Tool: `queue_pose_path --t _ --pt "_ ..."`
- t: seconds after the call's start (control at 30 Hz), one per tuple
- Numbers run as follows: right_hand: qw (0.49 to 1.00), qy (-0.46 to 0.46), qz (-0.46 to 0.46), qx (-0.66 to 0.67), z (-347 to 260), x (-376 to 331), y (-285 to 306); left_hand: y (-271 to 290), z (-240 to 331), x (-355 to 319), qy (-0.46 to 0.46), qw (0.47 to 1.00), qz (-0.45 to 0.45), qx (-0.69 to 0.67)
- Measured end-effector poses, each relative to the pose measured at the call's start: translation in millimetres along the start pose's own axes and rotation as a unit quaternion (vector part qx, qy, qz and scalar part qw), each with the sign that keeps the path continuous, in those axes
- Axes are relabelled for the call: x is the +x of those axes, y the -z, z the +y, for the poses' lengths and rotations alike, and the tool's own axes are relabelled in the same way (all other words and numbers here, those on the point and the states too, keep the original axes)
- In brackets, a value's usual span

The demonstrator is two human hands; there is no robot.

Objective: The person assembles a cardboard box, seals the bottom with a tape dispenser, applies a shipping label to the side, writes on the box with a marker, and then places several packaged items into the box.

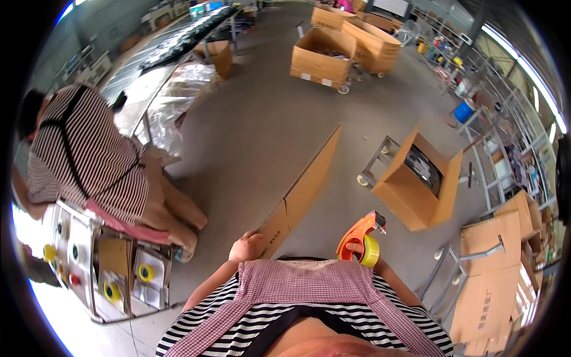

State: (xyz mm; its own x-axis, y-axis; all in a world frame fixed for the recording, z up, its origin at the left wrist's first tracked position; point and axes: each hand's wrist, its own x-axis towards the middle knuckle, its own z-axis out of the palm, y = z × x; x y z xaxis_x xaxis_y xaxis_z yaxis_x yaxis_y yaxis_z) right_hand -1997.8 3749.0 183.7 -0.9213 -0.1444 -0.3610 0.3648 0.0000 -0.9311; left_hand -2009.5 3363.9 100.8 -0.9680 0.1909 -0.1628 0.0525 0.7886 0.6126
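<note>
Left hand (245, 247) clasps cardboard (302, 201), well apart from right hand (355, 247) gripping orange tape dispenser (358, 228).

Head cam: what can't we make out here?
All head view:
Right hand: palm hidden behind the yellow tape roll.
Cardboard sheet: near end hidden behind the checked apron; far face turned away.
Open carton on the distant trolley: contents too small to identify.

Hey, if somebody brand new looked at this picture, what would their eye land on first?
Probably the bright orange tape dispenser with its yellow roll, in the right hand, right of lower centre. Next, perhaps, the long piece of cardboard, slanting from the left hand up toward mid-picture. The co-worker in a striped top stands out too, at far left.
</note>
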Motion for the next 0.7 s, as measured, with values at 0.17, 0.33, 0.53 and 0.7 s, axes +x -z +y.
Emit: queue_pose_path --t 0.17,0.33,0.53,0.7 --pt "0.993 -0.009 0.055 0.100 -12.7 38.7 1.7 18.8 -22.8 82.1 -0.002 1.000 -0.005 0.025" --pt "0.967 -0.031 0.134 0.215 30.3 93.2 55.8 31.7 -16.0 172.4 -0.002 0.999 -0.014 0.038" --pt "0.864 -0.101 0.101 0.483 72.2 192.9 137.8 32.0 -20.2 294.5 0.020 0.998 -0.027 0.051" --pt "0.935 -0.099 0.258 0.220 -14.4 335.9 172.3 55.0 4.2 389.9 0.051 0.998 0.003 0.044"
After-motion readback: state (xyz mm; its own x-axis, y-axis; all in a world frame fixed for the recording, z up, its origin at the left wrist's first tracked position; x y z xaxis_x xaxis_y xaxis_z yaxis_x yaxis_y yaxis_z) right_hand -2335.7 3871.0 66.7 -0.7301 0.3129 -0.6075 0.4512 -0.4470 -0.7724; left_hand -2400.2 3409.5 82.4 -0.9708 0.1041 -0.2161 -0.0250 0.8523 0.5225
